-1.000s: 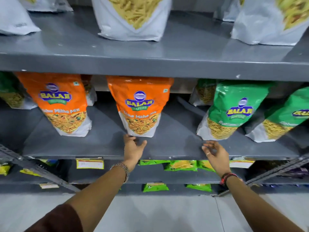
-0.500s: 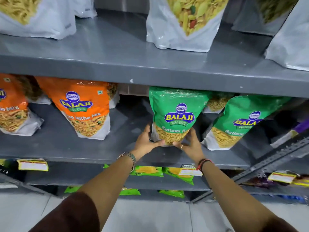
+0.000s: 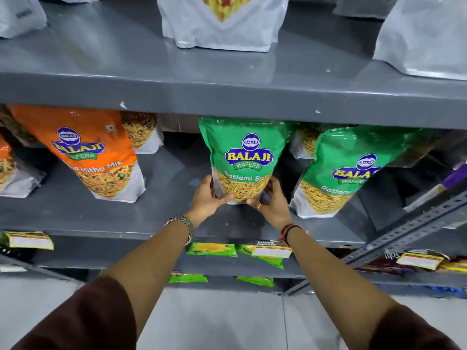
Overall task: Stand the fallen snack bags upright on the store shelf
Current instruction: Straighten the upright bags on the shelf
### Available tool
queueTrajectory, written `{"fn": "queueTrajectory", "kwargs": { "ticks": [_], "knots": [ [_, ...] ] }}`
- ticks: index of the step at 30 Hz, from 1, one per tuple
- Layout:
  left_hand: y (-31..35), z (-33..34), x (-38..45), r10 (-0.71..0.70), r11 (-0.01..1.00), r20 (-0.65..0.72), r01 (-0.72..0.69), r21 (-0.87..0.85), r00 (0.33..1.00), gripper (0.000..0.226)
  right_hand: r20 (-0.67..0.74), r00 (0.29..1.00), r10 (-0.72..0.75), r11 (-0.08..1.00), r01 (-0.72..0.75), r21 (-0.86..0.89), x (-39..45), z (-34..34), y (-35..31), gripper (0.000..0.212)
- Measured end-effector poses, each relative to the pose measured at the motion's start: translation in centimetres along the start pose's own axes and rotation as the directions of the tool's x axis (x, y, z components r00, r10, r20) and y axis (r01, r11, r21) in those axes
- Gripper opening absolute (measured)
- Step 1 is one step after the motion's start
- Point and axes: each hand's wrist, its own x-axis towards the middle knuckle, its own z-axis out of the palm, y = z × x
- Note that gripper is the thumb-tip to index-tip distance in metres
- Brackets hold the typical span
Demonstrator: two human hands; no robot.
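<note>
Both hands hold one shiny green plastic snack bag [image 3: 246, 157] near its bottom. The left hand [image 3: 207, 198] grips the bag's left lower edge, and the right hand [image 3: 271, 202] grips its right lower edge. The right hand has a ring on one finger. The bag stands up straight on the grey metal shelf [image 3: 164, 218], in the middle of it. The bag says "BALAJI WAFERS" in yellow and green letters on a blue badge. Under that it says "Ratlami S", and the rest of the word is hidden. You can see thin yellow sticks of snack through a clear window at the bottom.

Just to the right stands a second green snack bag [image 3: 346, 173] with the same "BALAJI WAFERS" badge. It leans a little to the right. To the left, well apart, stands an orange plastic snack bag [image 3: 93, 152]. It also says "BALAJI WAFERS", and below that "Mitha Mix".

White and silver bags [image 3: 222, 24] sit on the grey shelf above. A small yellow price tag [image 3: 271, 251] hangs on the shelf's front edge, under a black strip that reads "SUPER MARKET". The writing on the tag is too blurry to read.
</note>
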Motion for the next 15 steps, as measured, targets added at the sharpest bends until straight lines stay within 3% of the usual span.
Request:
{"fn": "queueTrajectory", "kwargs": {
  "ticks": [4, 8, 12, 15],
  "knots": [
    [-1.1, 1.4, -1.5, -0.033, 0.999, -0.048, 0.031, -0.038, 0.998, 0.044, -0.032, 0.999, 0.044, 0.999, -0.044, -0.008, -2.4, -1.2, 0.9, 0.06],
    [-1.3, 3.5, -2.9, -0.173, 0.982, -0.004, 0.173, 0.073, 0.985, 0.055, -0.23, 0.973, -0.032, 0.998, 0.021, -0.054, -6.4, -4.8, 2.1, 0.01],
    [1.2, 7.4, -4.0, -0.025, 0.987, 0.248, -0.016, 0.162, 0.968, 0.041, -0.557, 0.829, -0.056, 0.996, 0.083, 0.023, -8.3, -9.1, 3.1, 0.016],
    [3.7, 10.5, -3.6, 0.032, 0.982, 0.366, -0.098, 0.161, 0.93, 0.057, -0.608, 0.788, 0.096, 0.965, 0.076, 0.251, -6.2, -11.4, 3.7, 0.017]
  ]
}}
